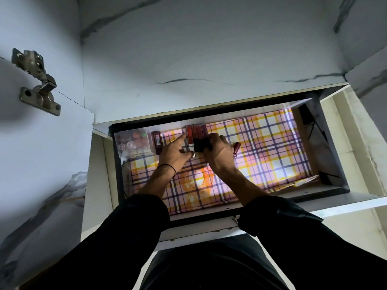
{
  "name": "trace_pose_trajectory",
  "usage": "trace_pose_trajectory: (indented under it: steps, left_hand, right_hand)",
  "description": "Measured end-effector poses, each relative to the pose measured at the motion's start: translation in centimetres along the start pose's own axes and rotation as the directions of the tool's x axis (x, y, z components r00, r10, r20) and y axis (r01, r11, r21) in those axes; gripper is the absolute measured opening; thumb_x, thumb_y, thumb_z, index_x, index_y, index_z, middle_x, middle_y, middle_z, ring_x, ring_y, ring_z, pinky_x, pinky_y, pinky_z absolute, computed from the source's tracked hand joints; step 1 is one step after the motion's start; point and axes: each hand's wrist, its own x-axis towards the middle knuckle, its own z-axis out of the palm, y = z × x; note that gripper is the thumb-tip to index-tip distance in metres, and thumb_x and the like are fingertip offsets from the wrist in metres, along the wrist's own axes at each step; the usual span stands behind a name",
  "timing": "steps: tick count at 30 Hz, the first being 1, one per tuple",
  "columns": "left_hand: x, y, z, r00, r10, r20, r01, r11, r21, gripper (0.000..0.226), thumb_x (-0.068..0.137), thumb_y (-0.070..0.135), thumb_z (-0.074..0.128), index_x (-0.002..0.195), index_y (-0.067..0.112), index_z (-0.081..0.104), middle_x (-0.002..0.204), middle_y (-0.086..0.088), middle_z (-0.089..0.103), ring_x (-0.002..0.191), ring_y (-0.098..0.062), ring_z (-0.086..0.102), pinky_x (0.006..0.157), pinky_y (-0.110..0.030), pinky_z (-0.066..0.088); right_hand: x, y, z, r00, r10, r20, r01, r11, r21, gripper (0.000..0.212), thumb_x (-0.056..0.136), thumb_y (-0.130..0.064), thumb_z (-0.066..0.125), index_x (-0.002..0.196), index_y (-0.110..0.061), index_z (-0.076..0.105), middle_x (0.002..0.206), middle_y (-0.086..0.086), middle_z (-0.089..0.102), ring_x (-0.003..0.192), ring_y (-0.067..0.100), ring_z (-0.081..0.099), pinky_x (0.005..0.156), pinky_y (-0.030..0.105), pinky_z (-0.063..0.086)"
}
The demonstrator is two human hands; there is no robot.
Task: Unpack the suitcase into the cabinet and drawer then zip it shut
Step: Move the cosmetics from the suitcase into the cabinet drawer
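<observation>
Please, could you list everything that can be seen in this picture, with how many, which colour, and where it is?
drawer: one, white with grey walls, pulled open
plaid liner: one, pink, yellow and dark blue, on the drawer floor
clear box: one, transparent with small red and clear pieces inside, back left corner
dark red case: one, just right of the clear box
row of tubes: at least four, red with black caps, back middle, side by side
single tube: one, dark red, on the liner, right of the right hand
cabinet: one, white marble pattern, above the drawer
hinge: one, silver, on the door at left
left hand: index finger touches the row; black thread on wrist
right hand: fingers curl over the caps
</observation>
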Motion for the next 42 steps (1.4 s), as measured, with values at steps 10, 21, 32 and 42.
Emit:
trace_pose_trajectory:
  steps: [10,21,32,42]
  left_hand:
    - [-2.1,-0.4,2.3,0.989,-0.061,-0.136,0.038,0.986,-0.163,0.058,0.093,0.027,0.064,0.146,0.020,0.041,0.100,-0.003,0.065,0.088,-0.015,0.060,0.072,-0.020,0.048]
    - [-2.6,0.4,1.5,0.994,-0.091,-0.054,0.083,0.987,-0.136,0.064,0.093,0.018,0.065,0.149,0.022,0.034,0.082,0.016,0.049,0.084,-0.011,0.053,0.080,-0.022,0.042]
    - [-2.8,1.3,1.7,0.994,-0.078,-0.075,0.071,0.993,-0.098,0.061,0.094,0.017,0.064,0.147,0.018,0.035,0.090,0.005,0.048,0.089,-0.016,0.050,0.086,-0.027,0.043]
    - [-2.7,1.8,2.5,0.986,-0.118,-0.117,0.105,0.988,-0.112,0.060,0.094,0.018,0.064,0.147,0.017,0.036,0.098,-0.001,0.054,0.092,-0.016,0.052,0.085,-0.028,0.046]
  right_hand:
    - [-2.1,4.9,-3.6,0.867,0.493,0.075,-0.497,0.844,0.199,0.061,0.091,-0.039,0.069,0.131,-0.006,0.038,0.117,0.011,0.057,0.097,0.026,0.060,0.076,0.035,0.053]
    - [0.1,4.7,-2.6,0.971,0.177,-0.159,-0.149,0.973,0.178,0.029,0.100,-0.033,0.057,0.116,-0.010,0.053,0.097,0.004,0.063,0.081,0.017,0.063,0.061,0.028,0.046]
    - [2.6,6.2,-5.8,0.952,0.214,-0.220,-0.202,0.976,0.077,0.039,0.100,-0.035,0.056,0.123,-0.003,0.051,0.113,0.015,0.059,0.087,0.019,0.047,0.070,0.030,0.034]
    - [2.7,6.7,-6.1,0.977,0.127,-0.173,-0.112,0.989,0.091,0.040,0.100,-0.038,0.057,0.124,-0.007,0.051,0.113,0.012,0.062,0.098,0.026,0.061,0.071,0.033,0.043]
